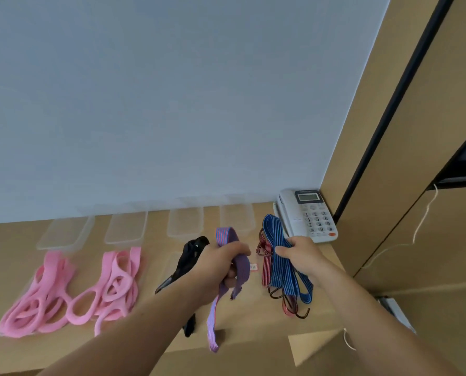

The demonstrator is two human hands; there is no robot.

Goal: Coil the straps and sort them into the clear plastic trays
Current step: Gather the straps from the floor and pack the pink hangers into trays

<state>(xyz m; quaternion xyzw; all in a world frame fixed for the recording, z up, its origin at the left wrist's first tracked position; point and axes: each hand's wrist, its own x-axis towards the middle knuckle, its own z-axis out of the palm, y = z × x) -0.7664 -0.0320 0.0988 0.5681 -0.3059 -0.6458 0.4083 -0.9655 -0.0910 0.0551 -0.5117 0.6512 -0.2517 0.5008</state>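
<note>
Count from here: 4 clear trays [126,226] in a row by the wall, maybe a fifth under the black strap [191,253], too faint to call. Pink straps [55,264]: 2 heaps, loops too tangled and blurred to count singly; other straps 1 each: black strap, purple strap [226,237], blue striped strap [279,270], red striped strap [265,267]. Plus 1 desk phone [307,215] and 2 hands, left hand [221,264] and right hand [299,253].

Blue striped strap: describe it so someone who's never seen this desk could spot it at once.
Start at the white phone at the desk's back right corner. Just in front of it, the right hand grips the blue striped strap. It is the wide blue loop with pale lines, unlike the narrower red striped straps beside it.
</note>
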